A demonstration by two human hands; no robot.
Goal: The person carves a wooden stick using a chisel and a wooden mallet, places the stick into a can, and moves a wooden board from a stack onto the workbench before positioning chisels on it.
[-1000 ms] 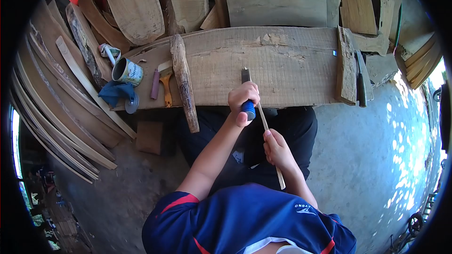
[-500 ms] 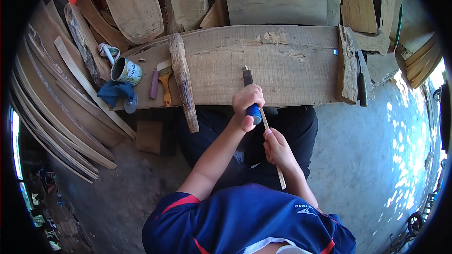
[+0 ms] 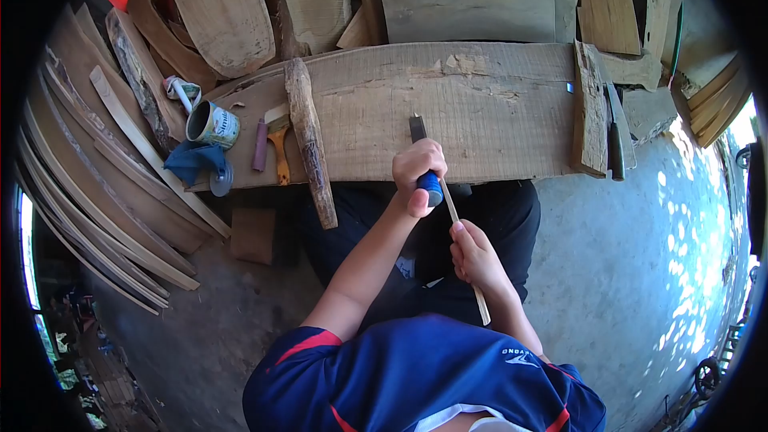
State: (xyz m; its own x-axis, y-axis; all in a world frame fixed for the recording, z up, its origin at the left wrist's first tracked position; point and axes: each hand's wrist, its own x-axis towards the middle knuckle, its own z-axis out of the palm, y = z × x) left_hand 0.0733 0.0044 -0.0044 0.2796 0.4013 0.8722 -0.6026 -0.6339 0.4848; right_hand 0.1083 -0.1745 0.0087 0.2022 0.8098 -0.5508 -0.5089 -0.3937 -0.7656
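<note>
- Left hand (image 3: 418,166) grips the tool (image 3: 418,130), fingers wrapped round its blue handle (image 3: 431,186), tip over the table (image 3: 512,148).
- And the right hand (image 3: 475,254) has the strip (image 3: 450,206), fingers pinching it.

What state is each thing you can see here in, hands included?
Left hand: closed around blue-handled flat tool.
Right hand: closed around thin pale wooden strip.
Wide brown wooden board: lying flat, surface cracked.
Rough bark-edged wooden piece: lying across the board.
Printed cylindrical tin: open.
Blue cloth: crumpled.
</note>
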